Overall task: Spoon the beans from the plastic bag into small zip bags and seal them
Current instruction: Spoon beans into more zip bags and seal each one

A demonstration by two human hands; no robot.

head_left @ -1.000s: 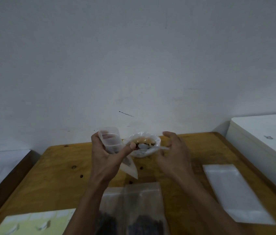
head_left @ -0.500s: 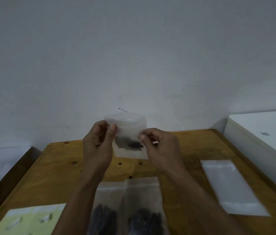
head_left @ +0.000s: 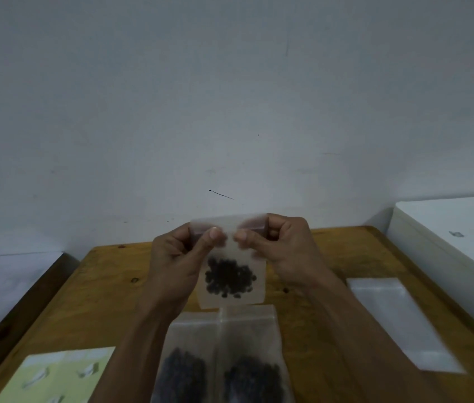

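A plain pale wall (head_left: 230, 97), marked by a short dark scratch (head_left: 220, 194), is seen in dim light. A wooden table (head_left: 84, 301) is set against it, flanked by a white surface (head_left: 462, 228) and a pale surface (head_left: 3, 280).

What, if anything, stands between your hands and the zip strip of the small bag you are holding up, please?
Nothing visible does. The left hand and right hand already pinch the top edge of the small zip bag, thumbs in front, beans hanging well below.
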